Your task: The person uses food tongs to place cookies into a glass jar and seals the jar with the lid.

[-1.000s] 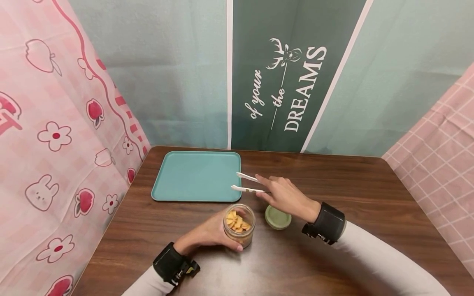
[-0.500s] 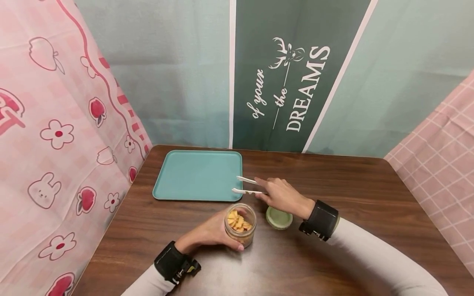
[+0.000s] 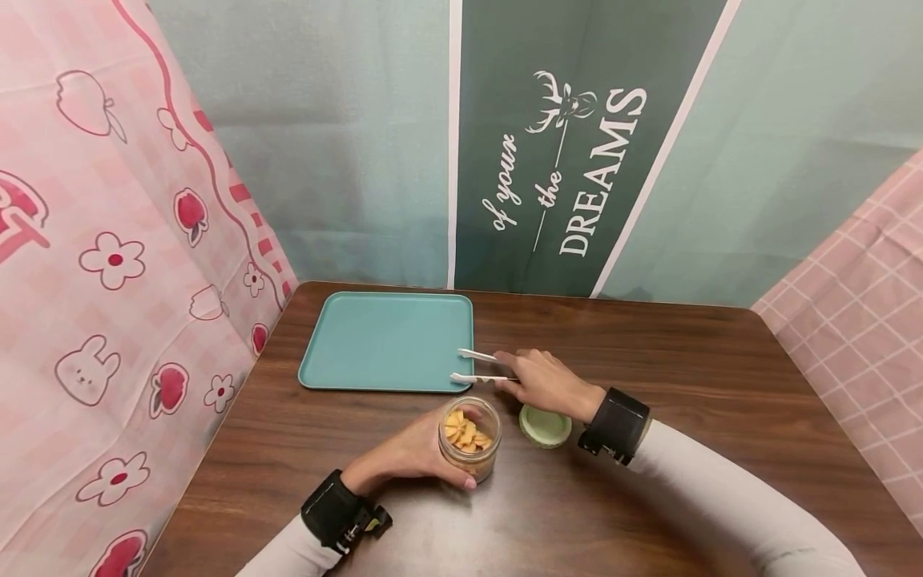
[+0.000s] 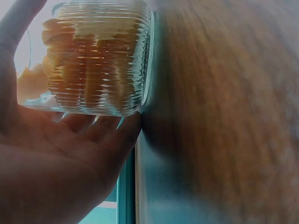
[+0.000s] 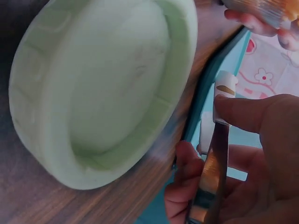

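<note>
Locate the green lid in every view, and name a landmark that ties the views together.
Head: green lid lies open side up on the table, just right of the glass jar.
Left wrist: not in it.
Right wrist: green lid fills the left and centre.
Shared landmark: the teal tray.

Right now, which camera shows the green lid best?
The right wrist view: the green lid fills the frame, lying hollow side up on the table. The head view shows it small, beside the jar and partly behind the right hand. The left wrist view misses it.

dark wood table [image 3: 692, 385] — teal "DREAMS" backdrop [image 3: 570, 152] — pink curtains [image 3: 108, 240]
</note>
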`<state>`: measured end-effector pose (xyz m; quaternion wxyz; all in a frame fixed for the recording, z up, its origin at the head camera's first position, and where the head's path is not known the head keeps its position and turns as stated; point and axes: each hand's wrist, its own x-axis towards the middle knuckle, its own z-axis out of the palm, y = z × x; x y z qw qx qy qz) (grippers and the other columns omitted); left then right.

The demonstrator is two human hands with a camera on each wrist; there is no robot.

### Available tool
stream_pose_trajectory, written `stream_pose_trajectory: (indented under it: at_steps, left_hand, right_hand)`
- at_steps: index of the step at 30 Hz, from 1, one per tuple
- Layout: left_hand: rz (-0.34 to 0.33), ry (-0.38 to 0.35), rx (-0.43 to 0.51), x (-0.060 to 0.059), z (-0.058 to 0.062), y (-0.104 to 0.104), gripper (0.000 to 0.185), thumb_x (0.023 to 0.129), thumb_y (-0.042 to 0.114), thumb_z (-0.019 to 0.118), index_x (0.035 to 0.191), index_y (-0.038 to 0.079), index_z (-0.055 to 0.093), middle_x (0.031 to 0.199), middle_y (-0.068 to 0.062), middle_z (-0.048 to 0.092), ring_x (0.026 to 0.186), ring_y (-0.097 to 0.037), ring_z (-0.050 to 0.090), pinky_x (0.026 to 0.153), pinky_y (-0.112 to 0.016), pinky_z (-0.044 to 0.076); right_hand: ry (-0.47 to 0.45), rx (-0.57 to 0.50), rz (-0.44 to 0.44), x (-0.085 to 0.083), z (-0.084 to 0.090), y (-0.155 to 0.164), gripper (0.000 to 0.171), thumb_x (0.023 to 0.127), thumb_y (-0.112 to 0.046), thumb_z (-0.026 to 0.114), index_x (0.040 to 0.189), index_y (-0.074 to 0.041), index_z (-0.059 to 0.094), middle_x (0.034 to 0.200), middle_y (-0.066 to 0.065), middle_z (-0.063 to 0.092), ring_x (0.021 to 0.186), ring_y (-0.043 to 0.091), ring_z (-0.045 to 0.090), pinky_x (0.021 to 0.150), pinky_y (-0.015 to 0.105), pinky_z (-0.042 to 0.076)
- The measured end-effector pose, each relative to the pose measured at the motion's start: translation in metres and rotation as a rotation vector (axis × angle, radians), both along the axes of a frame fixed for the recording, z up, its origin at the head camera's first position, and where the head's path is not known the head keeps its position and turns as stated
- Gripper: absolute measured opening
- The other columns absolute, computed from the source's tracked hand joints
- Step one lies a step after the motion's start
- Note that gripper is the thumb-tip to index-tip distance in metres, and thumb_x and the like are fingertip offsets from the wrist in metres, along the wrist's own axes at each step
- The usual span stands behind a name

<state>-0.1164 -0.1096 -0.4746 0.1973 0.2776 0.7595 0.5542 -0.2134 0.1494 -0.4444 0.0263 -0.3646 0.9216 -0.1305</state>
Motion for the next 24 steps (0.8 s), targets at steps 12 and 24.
stream_pose_trajectory:
  at_steps: [12,24]
  left_hand:
    - [-0.004,-0.003,0.020,-0.0008,0.0004,0.0012,0.097,0.069,0.019,0.101,0.149,0.017,0.048,0.138,0.000,0.063,0.128,-0.015,0.059,0.116,-0.033,0.043]
    - [0.008,-0.003,0.011,-0.0009,0.0002,0.0021,0.093,0.068,0.018,0.102,0.146,0.013,0.051,0.137,0.000,0.063,0.126,-0.014,0.060,0.115,-0.032,0.044]
  right_hand:
    - [0.013,0.045,-0.033,-0.0023,-0.0030,0.0013,0.047,0.101,-0.032,0.074,0.140,-0.007,0.065,0.089,0.008,0.065,0.065,0.014,0.059,0.053,0.034,0.051]
    - [0.020,0.059,-0.030,-0.0027,-0.0057,0.0018,0.048,0.101,-0.032,0.074,0.141,-0.008,0.065,0.090,0.007,0.063,0.064,0.014,0.055,0.053,0.032,0.048]
